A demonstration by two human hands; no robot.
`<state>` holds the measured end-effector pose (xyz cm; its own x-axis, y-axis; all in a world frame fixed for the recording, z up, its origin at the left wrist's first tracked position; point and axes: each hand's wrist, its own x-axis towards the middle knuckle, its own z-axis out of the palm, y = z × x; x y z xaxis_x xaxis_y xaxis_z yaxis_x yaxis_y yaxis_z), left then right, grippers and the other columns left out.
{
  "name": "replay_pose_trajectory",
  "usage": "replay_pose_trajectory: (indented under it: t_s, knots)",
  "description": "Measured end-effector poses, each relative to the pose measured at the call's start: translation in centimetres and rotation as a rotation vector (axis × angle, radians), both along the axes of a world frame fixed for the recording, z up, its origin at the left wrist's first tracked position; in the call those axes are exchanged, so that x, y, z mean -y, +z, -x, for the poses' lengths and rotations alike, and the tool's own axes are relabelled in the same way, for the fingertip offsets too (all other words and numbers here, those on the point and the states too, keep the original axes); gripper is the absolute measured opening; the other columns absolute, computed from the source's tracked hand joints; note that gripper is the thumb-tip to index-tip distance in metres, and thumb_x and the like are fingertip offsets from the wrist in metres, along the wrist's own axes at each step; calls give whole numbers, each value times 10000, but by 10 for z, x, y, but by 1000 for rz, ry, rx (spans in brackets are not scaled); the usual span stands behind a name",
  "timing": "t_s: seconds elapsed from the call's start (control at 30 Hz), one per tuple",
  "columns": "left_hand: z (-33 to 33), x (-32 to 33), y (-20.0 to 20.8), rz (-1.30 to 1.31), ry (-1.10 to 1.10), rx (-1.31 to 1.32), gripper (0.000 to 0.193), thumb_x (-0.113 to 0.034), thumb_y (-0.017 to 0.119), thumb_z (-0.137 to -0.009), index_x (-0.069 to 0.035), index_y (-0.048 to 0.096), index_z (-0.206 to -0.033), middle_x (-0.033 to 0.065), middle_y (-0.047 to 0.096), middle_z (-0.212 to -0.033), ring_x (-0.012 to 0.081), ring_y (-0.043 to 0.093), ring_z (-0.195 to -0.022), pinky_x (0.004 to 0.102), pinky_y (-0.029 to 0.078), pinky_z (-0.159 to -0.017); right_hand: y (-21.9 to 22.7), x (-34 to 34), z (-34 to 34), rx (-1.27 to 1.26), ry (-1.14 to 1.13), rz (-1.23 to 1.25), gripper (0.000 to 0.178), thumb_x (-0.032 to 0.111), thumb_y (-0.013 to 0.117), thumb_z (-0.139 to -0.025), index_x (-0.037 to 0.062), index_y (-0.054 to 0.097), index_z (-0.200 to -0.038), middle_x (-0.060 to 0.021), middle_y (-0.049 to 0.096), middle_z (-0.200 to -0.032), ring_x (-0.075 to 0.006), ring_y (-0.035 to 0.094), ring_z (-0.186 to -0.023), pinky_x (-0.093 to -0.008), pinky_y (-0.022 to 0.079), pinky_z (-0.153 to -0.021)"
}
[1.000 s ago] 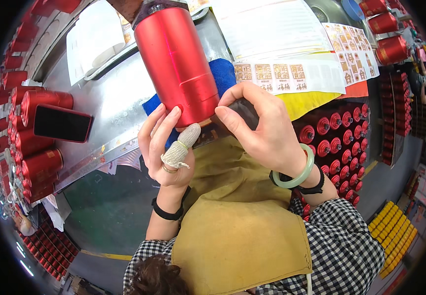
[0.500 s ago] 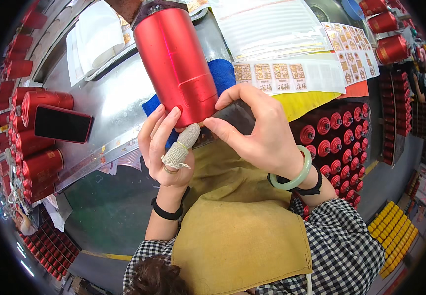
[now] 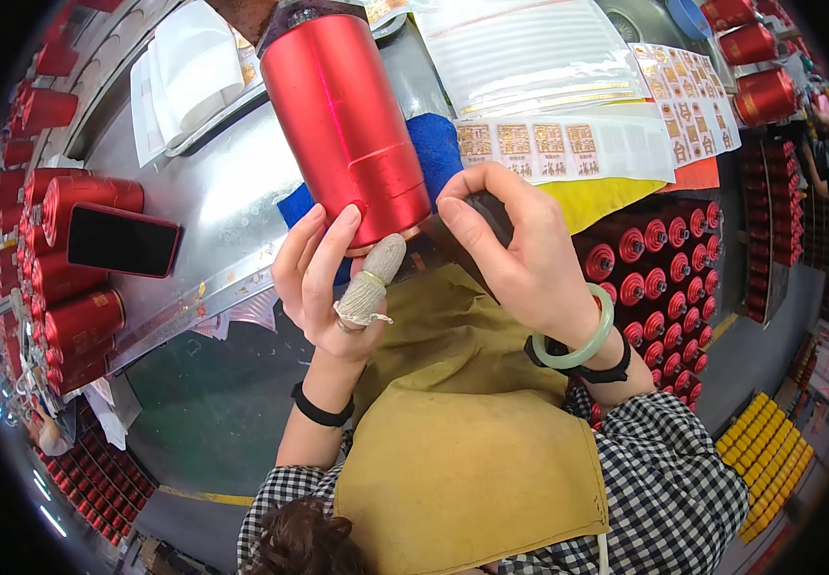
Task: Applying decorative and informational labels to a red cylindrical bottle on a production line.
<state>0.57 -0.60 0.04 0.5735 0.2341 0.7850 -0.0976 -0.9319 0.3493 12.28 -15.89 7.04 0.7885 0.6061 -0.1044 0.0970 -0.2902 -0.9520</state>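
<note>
A large glossy red metal cylinder (image 3: 342, 115) lies tilted over the metal bench, its near end toward me. My left hand (image 3: 323, 287) grips that near end, two fingertips resting on the red side. A grey knitted cover tied with thread wraps one digit of this hand, at the cylinder's rim. Just right of the rim and apart from it, my right hand (image 3: 529, 264) has thumb and forefinger pinched together. Whether anything sits in the pinch is too small to make out. Blue cloth (image 3: 433, 149) shows beneath and beside the cylinder.
Sheets of gold-printed decals (image 3: 563, 149) lie at the right, beside a yellow sheet (image 3: 606, 201). A dark phone (image 3: 122, 240) rests on red canisters (image 3: 84, 326) at left. White paper (image 3: 194, 67) fills a tray behind. Rows of red cylinders (image 3: 663, 278) stand below the bench's right side.
My right hand has drawn back to the right, off the cylinder's end. My left hand has shifted slightly, its covered digit moving right and up along the rim.
</note>
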Motion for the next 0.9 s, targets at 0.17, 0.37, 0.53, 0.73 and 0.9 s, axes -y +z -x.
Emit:
replay_pose_trajectory:
  t_s: [0.17, 0.37, 0.53, 0.73, 0.9]
  knots:
    - [5, 8, -4, 167, 68, -70, 341, 3, 802, -836, -74, 711, -1155, 124, 728, -1238, 359, 654, -1181, 446, 542, -973, -19, 7, 1, 118, -52, -129, 152, 113, 652, -1007, -36, 665, -1034, -157, 678, -892, -259, 656, -796, -363, 520, -748]
    - [6, 7, 9, -72, 48, -210, 504, -137, 823, -902, 38, 604, -1321, 210, 603, -1353, 359, 607, -1258, 415, 642, -958, -15, 20, 0, -46, -49, -56, 180, 51, 613, -983, -12, 647, -1148, -116, 691, -971, -207, 671, -874, -322, 521, -802]
    - [-13, 35, 3, 108, 148, -114, 605, -163, 854, -842, 8, 592, -1359, 185, 588, -1382, 387, 575, -1266, 475, 546, -1013, -18, 15, -2, 214, -178, -247, 344, -78, 683, -905, 7, 663, -1238, -124, 726, -1046, -214, 707, -937, -338, 551, -857]
    - [10, 14, 6, 73, 11, -193, 661, -37, 865, -787, -4, 619, -1399, 202, 535, -1464, 402, 531, -1357, 497, 406, -1148, -4, 18, -12, 611, -104, -224, 282, -139, 711, -835, 15, 752, -1067, -99, 757, -959, -243, 720, -897, -357, 570, -824]
    - [1, 6, 15, 204, 24, -105, 656, -13, 839, -800, 13, 609, -1414, 222, 519, -1523, 437, 524, -1391, 506, 459, -1117, -8, 5, -3, 902, 181, -283, 237, 32, 721, -709, 55, 771, -939, -52, 751, -965, -250, 698, -918, -373, 544, -800]
